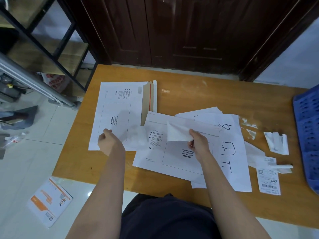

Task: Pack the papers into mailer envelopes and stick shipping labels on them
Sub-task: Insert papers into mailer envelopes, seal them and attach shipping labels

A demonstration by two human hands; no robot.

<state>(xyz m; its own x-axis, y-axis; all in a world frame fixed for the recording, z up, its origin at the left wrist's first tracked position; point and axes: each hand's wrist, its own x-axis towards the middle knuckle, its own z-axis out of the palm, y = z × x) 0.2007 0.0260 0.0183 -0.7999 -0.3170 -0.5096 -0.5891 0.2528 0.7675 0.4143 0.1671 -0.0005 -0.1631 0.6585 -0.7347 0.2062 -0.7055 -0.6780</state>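
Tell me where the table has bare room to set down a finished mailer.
Bare wood lies along the orange wooden table's far edge, between the white mailer stack and the blue plastic crate. The near right, around the shipping labels, is crowded.

Both white mailer envelopes carry the printed words "Please attach sto express waybill here" inside an outlined box, upright on the near envelope and turned sideways on the far envelope, while the hand-drawn black strokes on the loose sheet and the shipping label print stay unreadable.
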